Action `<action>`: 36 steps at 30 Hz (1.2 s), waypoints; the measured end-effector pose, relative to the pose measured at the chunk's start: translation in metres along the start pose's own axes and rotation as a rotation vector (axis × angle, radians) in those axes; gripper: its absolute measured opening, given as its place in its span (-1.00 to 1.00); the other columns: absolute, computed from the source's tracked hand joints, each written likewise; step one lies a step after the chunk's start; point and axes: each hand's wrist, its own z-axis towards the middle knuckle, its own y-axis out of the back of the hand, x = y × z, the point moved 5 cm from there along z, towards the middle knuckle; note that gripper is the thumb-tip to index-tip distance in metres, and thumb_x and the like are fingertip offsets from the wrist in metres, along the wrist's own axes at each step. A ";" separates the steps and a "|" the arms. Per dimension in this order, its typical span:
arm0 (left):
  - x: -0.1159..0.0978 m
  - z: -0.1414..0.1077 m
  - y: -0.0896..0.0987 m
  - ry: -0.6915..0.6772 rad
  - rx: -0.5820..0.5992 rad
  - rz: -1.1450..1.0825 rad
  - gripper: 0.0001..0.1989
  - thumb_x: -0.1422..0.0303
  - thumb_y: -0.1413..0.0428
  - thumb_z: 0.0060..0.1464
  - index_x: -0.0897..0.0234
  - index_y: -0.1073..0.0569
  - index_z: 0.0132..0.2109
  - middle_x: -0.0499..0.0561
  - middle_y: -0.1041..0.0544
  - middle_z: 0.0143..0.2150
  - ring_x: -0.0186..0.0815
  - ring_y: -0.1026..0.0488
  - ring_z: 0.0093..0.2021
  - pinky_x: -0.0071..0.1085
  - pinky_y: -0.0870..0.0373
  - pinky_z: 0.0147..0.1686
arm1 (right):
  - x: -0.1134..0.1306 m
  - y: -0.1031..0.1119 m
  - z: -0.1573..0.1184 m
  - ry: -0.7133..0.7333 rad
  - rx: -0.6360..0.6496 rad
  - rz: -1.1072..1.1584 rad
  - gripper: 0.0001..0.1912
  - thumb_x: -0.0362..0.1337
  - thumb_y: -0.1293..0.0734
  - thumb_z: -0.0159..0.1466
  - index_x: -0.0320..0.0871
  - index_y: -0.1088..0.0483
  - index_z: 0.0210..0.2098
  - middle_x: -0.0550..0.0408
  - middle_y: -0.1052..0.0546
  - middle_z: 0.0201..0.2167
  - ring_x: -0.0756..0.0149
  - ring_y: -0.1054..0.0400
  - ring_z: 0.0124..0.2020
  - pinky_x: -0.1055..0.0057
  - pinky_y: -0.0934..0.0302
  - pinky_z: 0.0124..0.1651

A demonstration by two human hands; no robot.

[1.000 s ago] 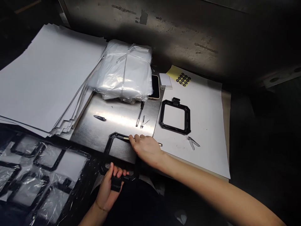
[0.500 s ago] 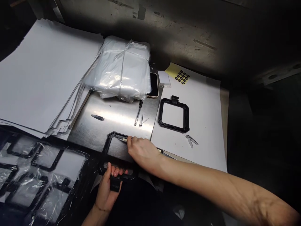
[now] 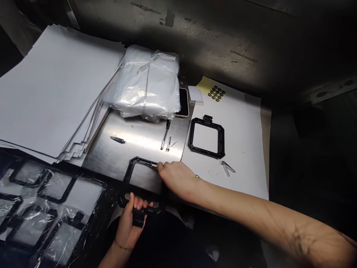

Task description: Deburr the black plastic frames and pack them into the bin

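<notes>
Head: left hand [image 3: 127,223] grips frame [image 3: 127,179] (black); right hand [image 3: 177,180] touches it.

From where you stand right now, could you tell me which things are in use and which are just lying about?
In use: left hand, right hand, black frame.

Lying about: second frame, pen, phone, plastic bundle, paper stack.

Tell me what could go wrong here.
The black frame hangs over the edge of the steel plate, held low by the left hand, so it might slip if that grip loosens. The pointed dark metal piece lying loose on the plate could nick the right hand if it sweeps across. The uneven paper stack might slide onto the plate.
</notes>
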 end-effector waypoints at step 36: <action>0.000 0.001 -0.002 -0.008 0.030 0.061 -0.62 0.29 0.08 0.05 0.29 -0.23 -0.68 -0.11 -0.21 -0.68 -0.40 -0.21 -0.53 -0.32 -0.29 -0.24 | -0.047 -0.054 -0.047 -0.230 -0.551 0.322 -0.70 -0.26 -0.06 0.23 -0.11 -0.25 -0.08 0.01 -0.30 -0.38 0.30 -0.19 -0.39 0.43 -0.12 -0.41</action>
